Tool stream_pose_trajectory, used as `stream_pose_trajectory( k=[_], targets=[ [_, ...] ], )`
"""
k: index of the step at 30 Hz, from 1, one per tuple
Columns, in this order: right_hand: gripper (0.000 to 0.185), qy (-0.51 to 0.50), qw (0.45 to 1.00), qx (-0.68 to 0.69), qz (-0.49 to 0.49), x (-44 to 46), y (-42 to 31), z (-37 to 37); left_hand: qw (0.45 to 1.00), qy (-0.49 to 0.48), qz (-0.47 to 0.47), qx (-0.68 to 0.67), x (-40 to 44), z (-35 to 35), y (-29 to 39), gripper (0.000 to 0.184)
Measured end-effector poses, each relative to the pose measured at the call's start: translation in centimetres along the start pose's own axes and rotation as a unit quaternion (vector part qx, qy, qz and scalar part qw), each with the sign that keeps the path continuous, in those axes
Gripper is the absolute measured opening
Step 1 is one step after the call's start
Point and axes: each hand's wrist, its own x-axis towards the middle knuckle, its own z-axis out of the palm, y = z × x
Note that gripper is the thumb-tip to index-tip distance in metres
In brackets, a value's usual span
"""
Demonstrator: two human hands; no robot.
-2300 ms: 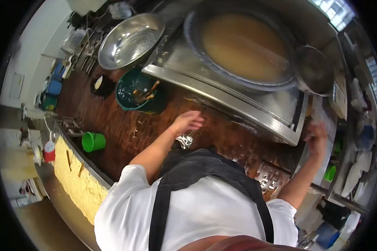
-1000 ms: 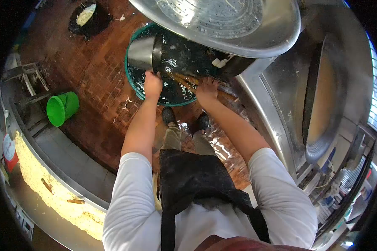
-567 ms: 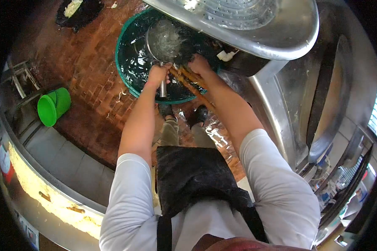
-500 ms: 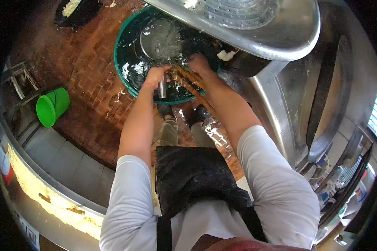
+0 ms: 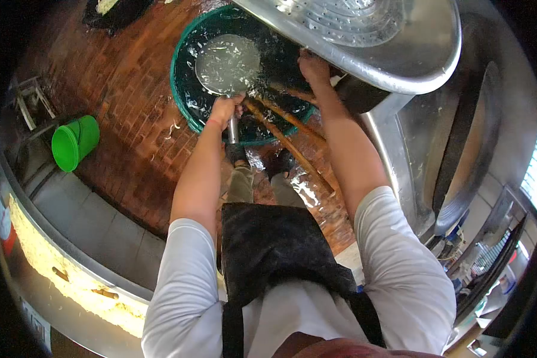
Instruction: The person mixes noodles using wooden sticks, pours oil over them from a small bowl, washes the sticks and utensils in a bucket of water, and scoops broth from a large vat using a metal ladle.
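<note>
Tub (image 5: 175,80), green and round, standing on brick floor (image 5: 119,173), dark water inside; steel basin (image 5: 426,65) hides its far right edge. Wooden sticks (image 5: 287,143) slant from the water out over the near right rim. Ladle (image 5: 228,64) inside the tub, bowl full of cloudy-looking water, handle toward the person. Left hand (image 5: 224,110): fingers curled round that handle. Right hand (image 5: 314,67): at the tub's right side, near the basin's rim, in shadow; cannot tell how open, or if it grips anything.

The place was a working kitchen, as shown by the ladle (image 5: 232,129) in the tub (image 5: 174,83), the metal basin (image 5: 426,53), the broad pan (image 5: 453,216) and the apron (image 5: 280,247).
</note>
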Motion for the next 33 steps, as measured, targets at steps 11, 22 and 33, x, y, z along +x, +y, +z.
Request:
stream_pose_trajectory(
  k=[11, 22, 33],
  targets=[
    [0.056, -0.021, 0.956, -0.281, -0.080, -1.3, 0.7, -2.3, 0.987, 0.033, -0.096, -0.125, -0.5, -1.0, 0.6, 0.036],
    [0.014, 0.106, 0.940, -0.273, -0.176, 1.1, 6.4, 2.4, 0.983, -0.054, -0.062, -0.163, 0.9, -3.1, -3.3, 0.017],
    [0.035, -0.100, 0.954, -0.260, -0.111, -7.8, -2.5, 5.3, 0.984, 0.014, -0.091, -0.153, 1.1, -2.5, -3.6, 0.019]
  ],
)
